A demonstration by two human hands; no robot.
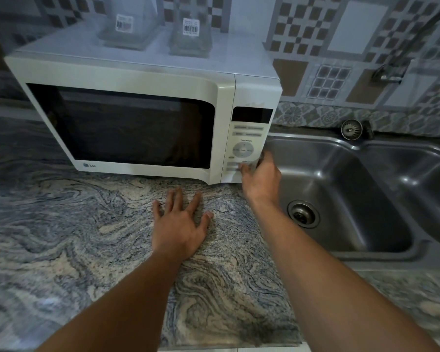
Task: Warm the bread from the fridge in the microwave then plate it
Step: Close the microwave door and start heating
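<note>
A white microwave [142, 80] stands on the marbled countertop [61, 224] with its dark door shut. Whatever is inside cannot be seen through the glass. My right hand [261, 180] rests against the lower right corner of the control panel [247, 146], fingers touching its lowest buttons and holding nothing. My left hand [179, 227] lies flat on the counter in front of the microwave, fingers spread. No bread or plate is in view.
Two clear glass jars [190, 26] with barcode labels stand on top of the microwave. A steel double sink [366, 189] lies right of the microwave, with a drain [302, 214] and a wall tap [391, 69] above. Tiled wall behind.
</note>
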